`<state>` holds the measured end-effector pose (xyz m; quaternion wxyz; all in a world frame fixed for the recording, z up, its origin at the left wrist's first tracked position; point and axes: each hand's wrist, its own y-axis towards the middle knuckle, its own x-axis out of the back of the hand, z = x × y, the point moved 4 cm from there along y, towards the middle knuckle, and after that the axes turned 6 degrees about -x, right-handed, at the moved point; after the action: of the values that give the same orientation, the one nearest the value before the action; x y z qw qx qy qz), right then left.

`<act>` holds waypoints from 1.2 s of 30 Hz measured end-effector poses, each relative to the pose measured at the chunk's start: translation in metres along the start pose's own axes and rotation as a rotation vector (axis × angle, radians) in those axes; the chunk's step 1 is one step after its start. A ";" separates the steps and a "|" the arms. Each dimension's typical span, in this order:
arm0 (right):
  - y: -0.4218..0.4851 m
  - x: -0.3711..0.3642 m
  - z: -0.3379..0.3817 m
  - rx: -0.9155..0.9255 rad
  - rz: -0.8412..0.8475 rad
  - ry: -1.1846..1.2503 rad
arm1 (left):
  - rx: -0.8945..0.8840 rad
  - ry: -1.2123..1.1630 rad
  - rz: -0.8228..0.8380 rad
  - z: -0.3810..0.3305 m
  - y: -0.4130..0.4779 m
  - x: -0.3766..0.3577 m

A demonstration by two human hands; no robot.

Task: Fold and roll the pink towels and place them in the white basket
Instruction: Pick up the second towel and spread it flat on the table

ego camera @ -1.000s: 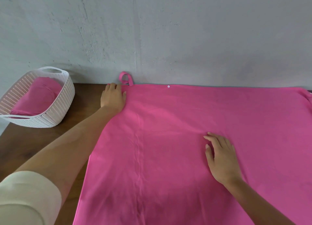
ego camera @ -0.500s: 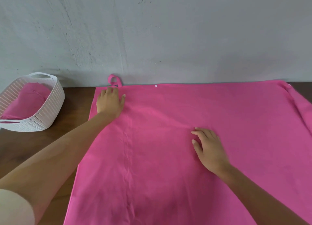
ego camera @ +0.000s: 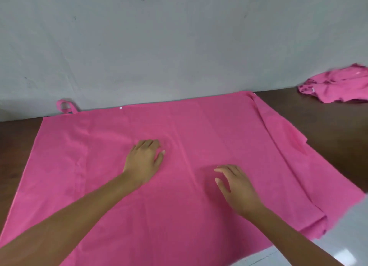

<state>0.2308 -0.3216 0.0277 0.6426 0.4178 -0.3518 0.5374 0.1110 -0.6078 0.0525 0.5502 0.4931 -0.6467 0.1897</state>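
The towel [ego camera: 199, 126] filling the middle of the frame is plain bright pink, with a small white dot [ego camera: 120, 108] at its top edge and a pink loop [ego camera: 65, 106] at upper left. The crumpled cloth [ego camera: 338, 86] at far right is the same pink. The desk [ego camera: 328, 114] is dark brown, the wall [ego camera: 179, 36] pale grey, the floor [ego camera: 338, 241] at lower right light grey.

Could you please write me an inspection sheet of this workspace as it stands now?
Surface: dark wooden table, mostly covered.
Job's things: pink towel spread flat, right edge folded over; crumpled pink towels far right; basket not in view.
Clutter: nothing seen.
Grips: left hand flat on the towel, fingers open; right hand low over it, open, contact unclear.
Cables: nothing seen.
Surroundings: grey wall behind; pale floor at lower right.
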 end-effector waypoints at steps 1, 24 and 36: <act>-0.009 0.008 -0.014 -0.003 -0.011 -0.014 | -0.026 -0.019 0.010 -0.023 -0.001 -0.008; -0.156 0.114 -0.263 -0.392 -0.176 -0.136 | -0.195 0.014 0.284 -0.375 0.022 -0.191; -0.149 0.106 -0.277 -0.255 -0.335 -0.173 | -0.221 0.091 0.272 -0.388 0.031 -0.213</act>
<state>0.3967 -0.0375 -0.0124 0.7377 0.4306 -0.3964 0.3364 0.2688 -0.1968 -0.0048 0.5992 0.3284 -0.6987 0.2121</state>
